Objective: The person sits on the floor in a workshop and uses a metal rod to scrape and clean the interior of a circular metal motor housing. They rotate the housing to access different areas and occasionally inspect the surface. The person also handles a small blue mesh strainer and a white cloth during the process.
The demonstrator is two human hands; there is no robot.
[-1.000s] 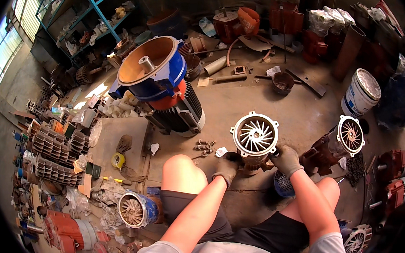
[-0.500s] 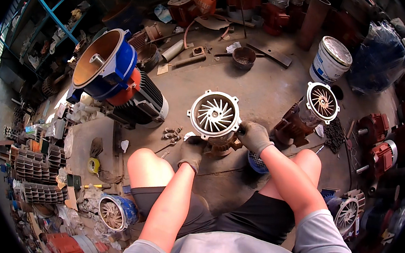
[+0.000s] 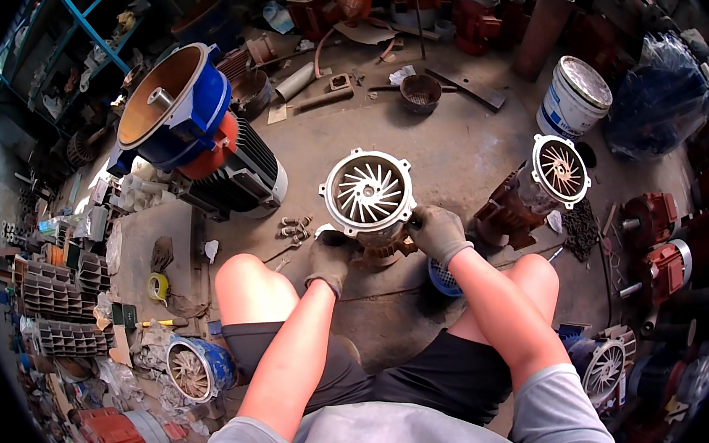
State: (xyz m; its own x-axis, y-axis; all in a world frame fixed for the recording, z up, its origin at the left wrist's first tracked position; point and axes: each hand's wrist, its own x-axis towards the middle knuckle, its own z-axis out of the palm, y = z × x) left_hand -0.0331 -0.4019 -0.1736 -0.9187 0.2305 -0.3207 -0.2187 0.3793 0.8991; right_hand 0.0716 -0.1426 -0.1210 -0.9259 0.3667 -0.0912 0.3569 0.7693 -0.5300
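Note:
Upright between my knees stands a pump on a rusty motor body, its round pale metal housing (image 3: 406, 175) facing up. Inside the housing sits a bright impeller (image 3: 368, 191) with curved vanes. My left hand (image 3: 330, 259), in a grey-brown work glove, is closed against the housing's near left side; its fingertips are partly hidden. My gloved right hand (image 3: 440, 232) has its fingers closed at a lug on the housing's right edge. Several bolts (image 3: 294, 228) lie on the floor left of the pump. Under my right forearm is a blue basket (image 3: 442, 278), partly covered.
A large blue pump with a finned motor (image 3: 245, 166) leans at left. A second rusty pump unit (image 3: 512, 206) stands at right, before a white bucket (image 3: 576, 97). Further back are a metal bowl (image 3: 421, 95) and a flat bar (image 3: 475, 91). Yellow tape (image 3: 157, 287) lies at left.
The whole view has shifted slightly, so everything appears a little further left and up. Both hands stay at the same places on the pump housing.

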